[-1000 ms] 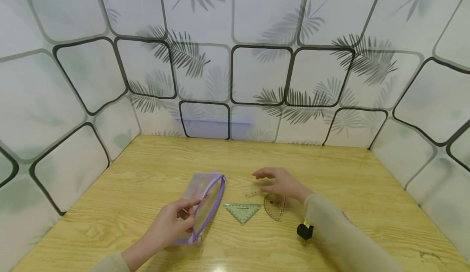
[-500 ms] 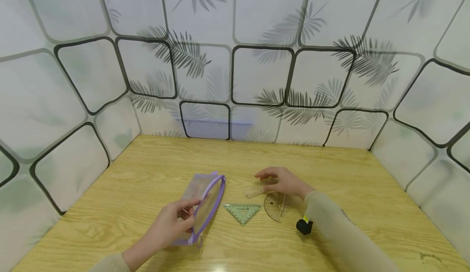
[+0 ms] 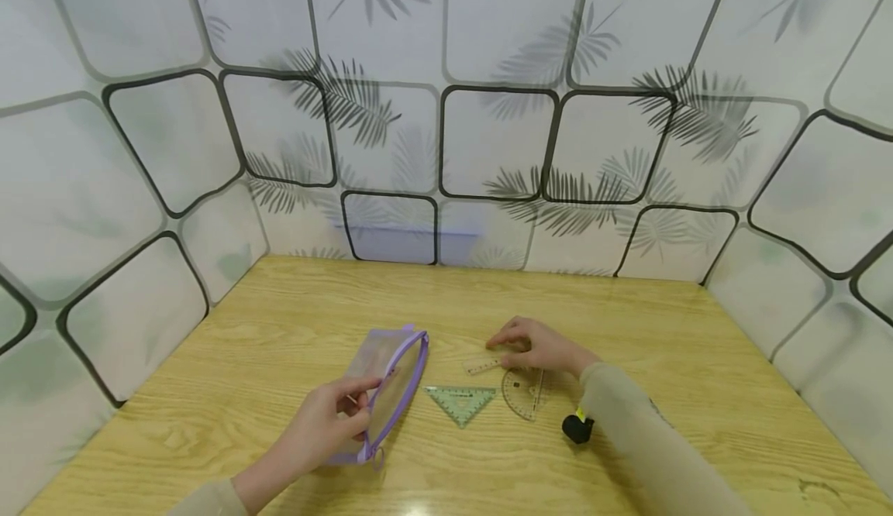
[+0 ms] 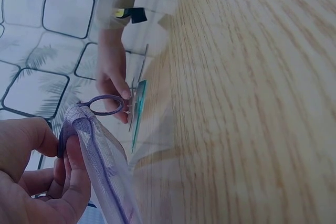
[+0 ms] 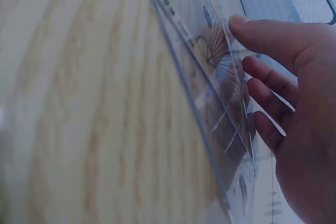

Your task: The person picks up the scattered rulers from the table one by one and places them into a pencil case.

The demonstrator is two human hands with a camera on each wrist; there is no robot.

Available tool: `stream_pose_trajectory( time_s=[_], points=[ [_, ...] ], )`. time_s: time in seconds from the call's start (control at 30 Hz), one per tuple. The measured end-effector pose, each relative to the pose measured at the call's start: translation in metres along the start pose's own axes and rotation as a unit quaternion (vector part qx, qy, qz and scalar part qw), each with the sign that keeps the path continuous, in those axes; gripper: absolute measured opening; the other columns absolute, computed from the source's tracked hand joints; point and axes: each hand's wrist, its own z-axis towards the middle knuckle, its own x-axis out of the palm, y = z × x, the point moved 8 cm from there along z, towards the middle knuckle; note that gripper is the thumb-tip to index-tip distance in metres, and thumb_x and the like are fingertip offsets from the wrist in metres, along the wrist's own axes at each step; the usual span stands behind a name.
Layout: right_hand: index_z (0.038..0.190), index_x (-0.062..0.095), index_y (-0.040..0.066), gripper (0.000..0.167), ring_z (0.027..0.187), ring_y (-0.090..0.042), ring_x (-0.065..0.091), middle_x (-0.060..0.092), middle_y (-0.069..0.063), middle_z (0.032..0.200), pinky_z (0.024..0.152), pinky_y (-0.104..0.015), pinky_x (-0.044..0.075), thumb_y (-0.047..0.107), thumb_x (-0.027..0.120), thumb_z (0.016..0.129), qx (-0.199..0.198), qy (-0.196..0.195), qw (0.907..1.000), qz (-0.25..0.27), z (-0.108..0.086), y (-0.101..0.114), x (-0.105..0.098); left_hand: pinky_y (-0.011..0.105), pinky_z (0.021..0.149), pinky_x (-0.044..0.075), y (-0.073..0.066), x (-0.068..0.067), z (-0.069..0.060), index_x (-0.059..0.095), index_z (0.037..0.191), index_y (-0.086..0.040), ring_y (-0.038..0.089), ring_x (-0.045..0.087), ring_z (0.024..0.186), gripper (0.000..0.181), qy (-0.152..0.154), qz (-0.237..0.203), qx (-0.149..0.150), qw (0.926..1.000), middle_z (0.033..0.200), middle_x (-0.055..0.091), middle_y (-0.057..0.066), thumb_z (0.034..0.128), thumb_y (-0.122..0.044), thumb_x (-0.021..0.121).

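My left hand [image 3: 321, 423] pinches the near rim of a purple mesh zip pouch [image 3: 373, 353], whose mouth gapes to the right. A zip pull ring [image 4: 106, 105] sticks out from the pouch's end in the left wrist view. My right hand [image 3: 544, 347] is low over a clear ruler [image 3: 480, 366], thumb and fingers bent but apart. In the right wrist view its fingertips [image 5: 249, 66] lie at the edge of the clear plastic; whether they grip it I cannot tell. A clear protractor [image 3: 522, 393] lies just nearer than the ruler, and a green triangular set square [image 3: 460, 401] to its left.
A small black device [image 3: 577, 429] with a yellow part sits at the right sleeve. The wooden table [image 3: 432, 299] ends at patterned cloth walls [image 3: 502, 144] at the back and both sides.
My right hand has shifted slightly right and its fingers have drawn down toward the ruler, closer to the thumb. The left hand and the pouch have stayed in place.
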Motion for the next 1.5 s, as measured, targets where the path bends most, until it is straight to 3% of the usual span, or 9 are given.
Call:
stream_pose_trajectory(
  time_s=[0.37,0.8,1.3,1.5],
  points=[
    [0.124,0.069,0.019,0.033,0.107,-0.020,0.048,0.054,-0.006,0.121,0.086,-0.034,0.047,0.027,0.068,0.092,-0.014,0.002,0.9999,-0.007,-0.0009,-0.0005,0.0020,0.018,0.059,0.060,0.0013,0.0010,-0.0015,0.057,0.132,0.008,0.004,0.059,0.070,0.047,0.014,-0.014,0.008,0.9998,0.086,0.054,0.006,0.0856,0.004,0.056],
    [0.123,0.070,0.019,0.032,0.097,-0.016,0.051,0.059,-0.004,0.113,0.083,-0.025,0.049,0.025,0.069,0.091,0.011,0.001,0.9999,0.007,0.0010,-0.0020,0.0007,0.017,0.059,0.060,0.0014,0.0014,-0.0026,0.057,0.132,0.009,0.004,0.059,0.070,0.047,0.016,-0.017,0.011,0.9997,0.086,0.054,0.006,0.0849,0.005,0.057],
    [0.117,0.071,0.021,0.026,0.098,-0.015,0.051,0.057,-0.005,0.107,0.084,-0.029,0.047,0.022,0.070,0.091,0.037,0.002,0.9993,-0.002,0.0023,-0.0016,0.0008,0.017,0.059,0.060,0.0010,0.0014,-0.0026,0.058,0.131,0.010,0.003,0.058,0.070,0.048,0.011,-0.017,0.011,0.9997,0.085,0.054,0.006,0.0835,0.005,0.058],
    [0.115,0.070,0.021,0.026,0.096,-0.014,0.052,0.059,-0.003,0.105,0.082,-0.027,0.049,0.021,0.072,0.089,0.027,-0.008,0.9994,-0.019,0.0039,-0.0004,-0.0011,0.017,0.059,0.060,0.0007,0.0010,-0.0027,0.058,0.130,0.009,0.003,0.059,0.070,0.048,0.006,-0.015,0.013,0.9998,0.085,0.055,0.006,0.0829,0.005,0.058]
  ],
)
